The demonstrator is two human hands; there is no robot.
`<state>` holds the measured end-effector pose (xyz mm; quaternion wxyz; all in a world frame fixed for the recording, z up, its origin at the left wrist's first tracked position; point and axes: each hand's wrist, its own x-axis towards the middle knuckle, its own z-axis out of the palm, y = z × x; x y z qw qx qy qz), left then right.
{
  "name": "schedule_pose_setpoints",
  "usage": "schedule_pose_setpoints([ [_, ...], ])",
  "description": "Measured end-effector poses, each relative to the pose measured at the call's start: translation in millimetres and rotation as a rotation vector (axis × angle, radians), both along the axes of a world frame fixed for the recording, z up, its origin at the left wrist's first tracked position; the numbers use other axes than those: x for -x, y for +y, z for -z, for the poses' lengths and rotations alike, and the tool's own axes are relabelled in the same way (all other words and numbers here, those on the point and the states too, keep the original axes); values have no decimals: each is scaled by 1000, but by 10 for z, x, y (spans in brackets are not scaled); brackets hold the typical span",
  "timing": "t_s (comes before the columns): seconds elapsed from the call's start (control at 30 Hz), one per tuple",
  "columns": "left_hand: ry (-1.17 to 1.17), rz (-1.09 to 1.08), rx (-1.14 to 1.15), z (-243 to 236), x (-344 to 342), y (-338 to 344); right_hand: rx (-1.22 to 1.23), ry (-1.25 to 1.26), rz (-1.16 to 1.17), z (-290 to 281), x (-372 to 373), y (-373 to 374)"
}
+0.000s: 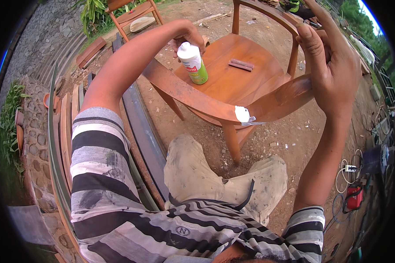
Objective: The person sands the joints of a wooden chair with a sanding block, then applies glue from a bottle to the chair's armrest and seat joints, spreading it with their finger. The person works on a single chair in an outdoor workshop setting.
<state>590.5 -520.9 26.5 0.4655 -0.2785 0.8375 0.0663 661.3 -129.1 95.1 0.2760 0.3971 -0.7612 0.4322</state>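
Observation:
A brown wooden chair (pixel 232 48) stands before me, its curved top rail (pixel 186 93) nearest my knees. My left hand (pixel 192 33) is closed round the upper part of a white and green bottle (pixel 193 65), its fingers partly hidden behind it. The bottle tilts slightly, its base over the seat. My right hand (pixel 335 72) is raised by the rail's right end, thumb and forefinger stretched out, other fingers partly bent; nothing shows in it. A white patch (pixel 242 114) lies on the rail, with something thin and clear beside it. Two short reddish-brown pieces (pixel 241 65) rest on the seat.
Long planks and a dark metal beam (pixel 142 127) lie along my left. Another wooden chair (pixel 134 15) stands at the far left. At the right are a power strip (pixel 350 168), loose cables and a red tool or case (pixel 354 196). Small scraps dot the dirt ground.

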Motion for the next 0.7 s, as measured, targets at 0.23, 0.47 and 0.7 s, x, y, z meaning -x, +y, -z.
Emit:
schedule_pose_setpoints([
  [0.23,-33,163,-9,-77,815,17,-205,68,51,-106,484,-516],
  [0.47,262,150,-319,76,694,-1003,-340,-82,-16,-230,733,-1146],
  [0.7,1242,-254,485,-417,-526,-1124,-734,-173,-30,-731,891,-1746],
])
